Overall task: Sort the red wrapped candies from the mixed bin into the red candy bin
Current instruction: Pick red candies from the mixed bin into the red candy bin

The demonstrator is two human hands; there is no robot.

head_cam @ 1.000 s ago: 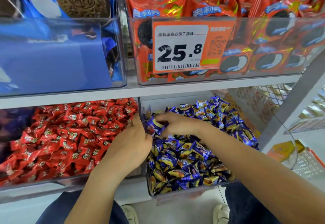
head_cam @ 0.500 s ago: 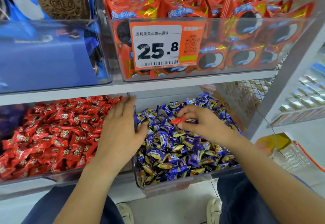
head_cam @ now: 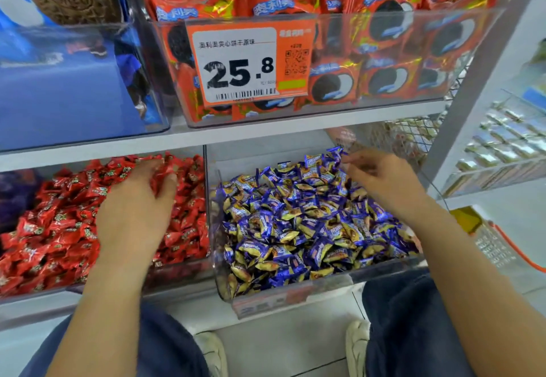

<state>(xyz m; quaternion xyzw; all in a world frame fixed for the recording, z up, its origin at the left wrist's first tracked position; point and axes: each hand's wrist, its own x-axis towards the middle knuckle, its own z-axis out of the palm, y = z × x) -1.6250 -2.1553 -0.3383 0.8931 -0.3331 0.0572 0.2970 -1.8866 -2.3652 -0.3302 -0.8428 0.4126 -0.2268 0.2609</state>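
Head view: our left hand (head_cam: 134, 214) lies fingers-forward over the clear bin of red wrapped candies (head_cam: 59, 229), grip unclear. Our right hand (head_cam: 381, 180), fingers loosely curled, touches blue-and-gold candies in the clear mixed bin (head_cam: 295, 285).

1. Bare left hand (head_cam: 134, 214) and right hand (head_cam: 384, 181), no rings, watch or gloves.
2. Forearms bare all the way to the frame edge, no sleeves in view.
3. Dark navy trousers (head_cam: 413, 326), loose cloth covering both legs.
4. Off-white shoes (head_cam: 356, 347) with rounded toes, peeking out below the trouser hems.
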